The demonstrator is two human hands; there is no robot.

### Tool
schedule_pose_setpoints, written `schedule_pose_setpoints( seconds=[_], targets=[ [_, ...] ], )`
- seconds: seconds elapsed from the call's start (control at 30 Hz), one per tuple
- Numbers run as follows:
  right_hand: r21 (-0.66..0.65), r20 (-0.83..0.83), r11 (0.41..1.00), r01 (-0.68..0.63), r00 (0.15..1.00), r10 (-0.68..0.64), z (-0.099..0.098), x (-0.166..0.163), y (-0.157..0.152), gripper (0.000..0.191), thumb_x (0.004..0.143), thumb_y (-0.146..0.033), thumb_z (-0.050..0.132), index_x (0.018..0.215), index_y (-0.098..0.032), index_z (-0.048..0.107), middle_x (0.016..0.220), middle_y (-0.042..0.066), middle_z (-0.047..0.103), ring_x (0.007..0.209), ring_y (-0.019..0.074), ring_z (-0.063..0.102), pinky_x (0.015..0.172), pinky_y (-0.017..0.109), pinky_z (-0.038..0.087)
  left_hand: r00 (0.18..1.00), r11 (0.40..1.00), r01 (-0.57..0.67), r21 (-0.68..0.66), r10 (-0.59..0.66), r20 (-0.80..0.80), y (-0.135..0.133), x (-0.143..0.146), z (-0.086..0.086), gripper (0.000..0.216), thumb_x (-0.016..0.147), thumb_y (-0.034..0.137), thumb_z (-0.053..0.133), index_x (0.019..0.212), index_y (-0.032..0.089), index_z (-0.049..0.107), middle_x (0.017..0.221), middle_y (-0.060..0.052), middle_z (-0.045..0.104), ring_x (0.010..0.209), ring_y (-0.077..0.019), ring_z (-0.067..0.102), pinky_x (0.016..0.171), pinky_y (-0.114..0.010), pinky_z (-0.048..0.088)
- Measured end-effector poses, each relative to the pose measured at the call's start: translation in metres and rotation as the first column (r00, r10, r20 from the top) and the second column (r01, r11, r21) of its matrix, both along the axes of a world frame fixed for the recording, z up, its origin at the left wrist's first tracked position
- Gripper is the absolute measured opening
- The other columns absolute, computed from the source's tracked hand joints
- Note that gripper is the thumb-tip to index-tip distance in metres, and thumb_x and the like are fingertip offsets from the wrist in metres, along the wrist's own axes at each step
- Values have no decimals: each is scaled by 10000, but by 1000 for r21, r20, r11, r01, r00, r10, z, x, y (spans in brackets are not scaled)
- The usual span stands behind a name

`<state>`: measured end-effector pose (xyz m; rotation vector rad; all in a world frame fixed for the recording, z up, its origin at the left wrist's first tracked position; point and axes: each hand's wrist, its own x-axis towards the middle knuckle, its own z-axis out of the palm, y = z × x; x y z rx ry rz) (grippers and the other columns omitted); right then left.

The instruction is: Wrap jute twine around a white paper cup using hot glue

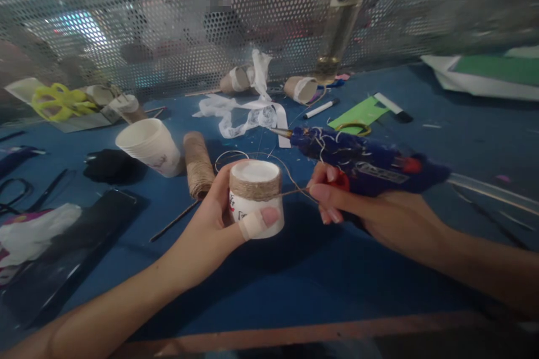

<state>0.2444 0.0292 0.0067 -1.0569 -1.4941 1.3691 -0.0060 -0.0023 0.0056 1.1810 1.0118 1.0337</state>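
Observation:
My left hand [229, 216] is wrapped round a white paper cup [273, 219], which is held base up. A band of brown twine [255, 189] circles the cup near its upturned base. The thumb, with a plaster on it, presses the printed side. In my right hand [349, 199] is a blue hot glue gun [357, 160], its nozzle pointing left past the cup. The same hand pinches a taut strand of twine [295, 191] running to the cup. A spool of twine [199, 165] lies behind my left hand.
Stacked paper cups [147, 146] lie tilted at left, near a black phone-like slab [76, 252]. White lace ribbon [236, 115], wrapped rolls [301, 90], a marker [320, 109] and green paper [360, 112] lie farther back. Yellow scissors [61, 102] rest in a box. A perforated metal screen [168, 28] bounds the table.

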Motion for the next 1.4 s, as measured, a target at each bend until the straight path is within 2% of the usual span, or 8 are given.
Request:
schedule_pose_setpoints(
  seconds=[0.17,0.3,0.47,0.63,0.87,1.07,1.23,1.4],
  targets=[
    [-36,17,999,-5,1000,5,-3,0,1,329,859,-503,916,834,-271,685,648,-78,643,634,150,664,739,325,550,999,999,23,-31,-22,30,0,-2,-3,616,847,334,972,1386,279,680,1188,-39,783,1056,-231,774,934,-317,631],
    [-67,-10,997,-26,1000,25,-2,-2,0,308,836,-485,935,847,-269,716,665,-79,664,627,142,660,738,306,565,999,999,36,-36,-36,8,0,-2,-4,609,858,367,957,1401,285,694,1247,-64,805,1125,-281,776,972,-359,628],
    [-69,-33,997,-35,999,33,-4,-3,1,277,844,-444,938,832,-270,723,692,-93,655,647,121,673,737,264,575,998,998,37,-46,-34,52,-1,2,-1,645,786,332,1002,1365,280,722,1210,-56,810,1086,-267,769,931,-333,632],
    [-90,-78,996,-19,997,12,-2,-5,1,306,786,-407,986,811,-266,715,667,-91,628,610,122,643,694,269,584,1000,994,11,-112,-11,-2,-4,5,6,677,775,455,1002,1368,283,727,1216,-65,811,1101,-281,764,952,-353,627],
    [-53,-14,998,-43,999,42,2,-5,0,279,824,-406,954,798,-265,715,629,-80,647,619,136,651,713,283,568,993,988,114,-103,-113,17,-2,-2,0,681,781,421,1001,1386,295,714,1264,-79,810,1144,-312,765,1000,-407,629],
    [-50,-33,998,-42,999,40,3,-6,0,346,802,-438,948,750,-259,656,602,-85,628,606,145,627,700,312,553,998,985,62,-160,-64,-12,-5,4,5,739,758,488,1005,1413,294,721,1251,-80,821,1152,-309,764,992,-379,615],
    [-76,-42,996,-56,998,53,8,-8,-2,310,831,-368,929,755,-253,651,640,-80,629,625,143,618,721,327,548,997,982,78,-174,-79,-1,-6,7,9,723,749,473,1002,1389,274,732,1253,-85,831,1166,-312,759,984,-362,616],
    [-33,14,998,-62,998,62,8,-8,-1,330,833,-455,920,750,-250,674,620,-57,655,623,160,624,718,344,545,995,980,93,-176,-96,-11,-5,7,8,685,759,478,991,1359,261,743,1236,-104,830,1173,-337,759,986,-398,623]
  ],
)
